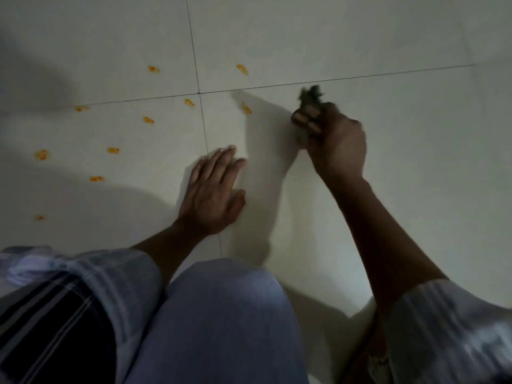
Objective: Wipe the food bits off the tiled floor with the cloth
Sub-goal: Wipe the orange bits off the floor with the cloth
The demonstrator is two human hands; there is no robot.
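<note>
Several orange food bits lie scattered on the pale tiled floor (360,37), among them one food bit (246,108) near the grout cross, another food bit (242,69) farther back and a round food bit (42,154) at the left. My right hand (336,139) is raised right of them and grips a bunched dark green cloth (310,97), which is blurred and sticks out above the fingers. My left hand (213,189) rests flat on the floor with fingers straight, just right of a grout line.
Dark grout lines (199,93) cross at the upper middle. My knee in light blue trousers (221,322) fills the lower middle, with a striped sleeve (69,286) at the lower left. Bare tile spreads to the right and back.
</note>
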